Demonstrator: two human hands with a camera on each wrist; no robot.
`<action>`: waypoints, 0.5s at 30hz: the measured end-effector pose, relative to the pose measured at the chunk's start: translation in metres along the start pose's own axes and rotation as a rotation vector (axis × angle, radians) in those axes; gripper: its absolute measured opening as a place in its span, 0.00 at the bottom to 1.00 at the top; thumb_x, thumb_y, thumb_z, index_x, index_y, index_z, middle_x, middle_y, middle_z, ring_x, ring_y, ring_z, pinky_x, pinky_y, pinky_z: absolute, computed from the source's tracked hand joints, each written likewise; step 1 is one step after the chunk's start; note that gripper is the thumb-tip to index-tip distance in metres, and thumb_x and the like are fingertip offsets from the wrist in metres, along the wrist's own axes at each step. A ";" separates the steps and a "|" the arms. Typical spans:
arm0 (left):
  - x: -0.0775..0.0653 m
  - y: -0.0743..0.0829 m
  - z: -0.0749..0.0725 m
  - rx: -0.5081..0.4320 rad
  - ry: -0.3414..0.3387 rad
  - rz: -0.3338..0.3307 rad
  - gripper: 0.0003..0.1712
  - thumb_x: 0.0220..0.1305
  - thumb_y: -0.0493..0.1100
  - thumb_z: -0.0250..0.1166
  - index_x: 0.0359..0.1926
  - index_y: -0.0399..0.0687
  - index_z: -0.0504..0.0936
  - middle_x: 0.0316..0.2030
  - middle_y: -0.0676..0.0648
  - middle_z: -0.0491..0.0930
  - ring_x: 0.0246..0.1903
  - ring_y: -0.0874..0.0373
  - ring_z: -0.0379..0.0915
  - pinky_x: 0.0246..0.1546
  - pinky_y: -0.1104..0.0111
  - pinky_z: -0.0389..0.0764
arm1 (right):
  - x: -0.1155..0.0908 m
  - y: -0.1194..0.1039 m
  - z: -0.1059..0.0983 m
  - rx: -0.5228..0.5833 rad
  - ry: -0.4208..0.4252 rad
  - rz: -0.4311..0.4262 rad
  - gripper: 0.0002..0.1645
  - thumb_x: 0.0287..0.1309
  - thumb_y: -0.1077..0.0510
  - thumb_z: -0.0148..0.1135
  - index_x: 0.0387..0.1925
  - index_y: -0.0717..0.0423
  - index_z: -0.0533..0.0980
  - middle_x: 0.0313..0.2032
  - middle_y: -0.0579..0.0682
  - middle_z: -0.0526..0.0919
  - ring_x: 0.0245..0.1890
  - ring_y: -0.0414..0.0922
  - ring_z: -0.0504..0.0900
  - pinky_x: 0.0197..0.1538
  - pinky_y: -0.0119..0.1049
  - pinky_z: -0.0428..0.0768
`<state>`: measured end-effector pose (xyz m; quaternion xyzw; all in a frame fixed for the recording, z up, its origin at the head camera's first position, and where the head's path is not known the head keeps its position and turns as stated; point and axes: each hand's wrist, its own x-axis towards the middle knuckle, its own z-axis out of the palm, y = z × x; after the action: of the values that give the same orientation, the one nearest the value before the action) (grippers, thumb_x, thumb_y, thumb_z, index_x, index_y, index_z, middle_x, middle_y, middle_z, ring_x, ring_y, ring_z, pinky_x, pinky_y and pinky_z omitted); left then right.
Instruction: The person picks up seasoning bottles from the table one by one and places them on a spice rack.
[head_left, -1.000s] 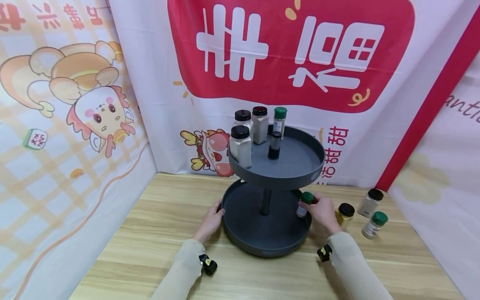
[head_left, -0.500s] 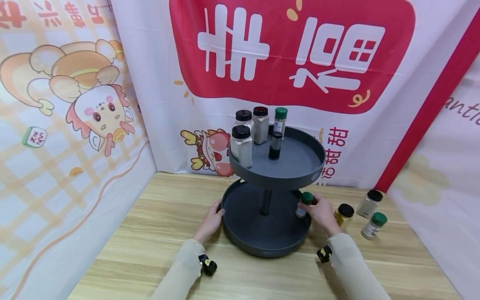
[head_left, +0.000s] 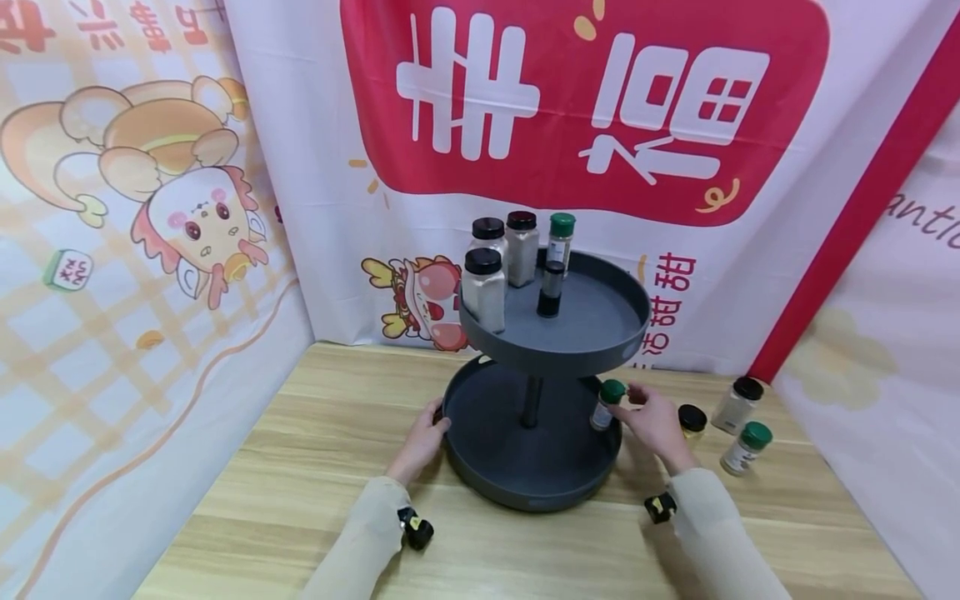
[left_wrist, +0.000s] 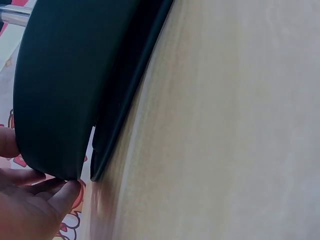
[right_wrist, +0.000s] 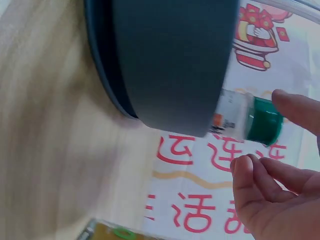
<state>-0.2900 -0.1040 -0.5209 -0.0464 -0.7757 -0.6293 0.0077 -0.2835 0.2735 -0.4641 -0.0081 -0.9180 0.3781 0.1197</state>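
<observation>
A dark grey two-tier turntable (head_left: 540, 502) stands on the wooden table. At its left side my left hand (head_left: 422, 440) holds the rim of the lower tray, its fingers against the edge in the left wrist view. A green-capped spice jar (head_left: 604, 407) stands upright inside the lower tray at the right. Beside it is my right hand (head_left: 658, 423), fingers apart from the jar; in the right wrist view the upper digit is at the green cap (right_wrist: 265, 122), and the other fingers (right_wrist: 245, 175) are bent below, holding nothing.
The upper tray (head_left: 600, 312) bears several jars, among them a black-capped white one (head_left: 483, 296) and a small black-based one (head_left: 551, 292). Right of my right hand stand a partly hidden yellow jar (head_left: 692, 418), a black-capped jar (head_left: 738, 406) and a green-capped jar (head_left: 746, 450).
My right hand has let go of the green-capped spice jar and drawn slightly to the right. The jar stays in the lower tray. My left hand keeps its place on the rim.
</observation>
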 end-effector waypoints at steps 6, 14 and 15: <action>0.000 -0.004 0.002 -0.024 -0.018 0.013 0.29 0.64 0.28 0.48 0.66 0.24 0.56 0.63 0.25 0.58 0.64 0.35 0.54 0.65 0.50 0.54 | -0.005 -0.006 -0.018 -0.020 0.013 0.013 0.34 0.58 0.52 0.63 0.60 0.69 0.67 0.52 0.68 0.76 0.49 0.60 0.77 0.49 0.52 0.77; -0.004 -0.002 0.003 -0.081 -0.041 0.033 0.30 0.64 0.26 0.45 0.66 0.19 0.49 0.65 0.22 0.51 0.66 0.33 0.47 0.66 0.49 0.50 | -0.008 -0.008 -0.043 -0.029 0.074 -0.038 0.31 0.61 0.53 0.60 0.58 0.70 0.68 0.52 0.68 0.75 0.49 0.61 0.76 0.49 0.53 0.76; -0.005 -0.001 0.003 -0.084 -0.041 0.034 0.30 0.64 0.26 0.45 0.66 0.19 0.49 0.65 0.22 0.51 0.66 0.33 0.48 0.66 0.49 0.50 | -0.009 -0.008 -0.046 -0.031 0.086 -0.039 0.30 0.61 0.53 0.60 0.58 0.70 0.68 0.52 0.68 0.75 0.50 0.61 0.75 0.49 0.53 0.76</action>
<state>-0.2854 -0.1011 -0.5228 -0.0727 -0.7478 -0.6599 0.0006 -0.2642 0.2990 -0.4286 -0.0082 -0.9177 0.3606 0.1663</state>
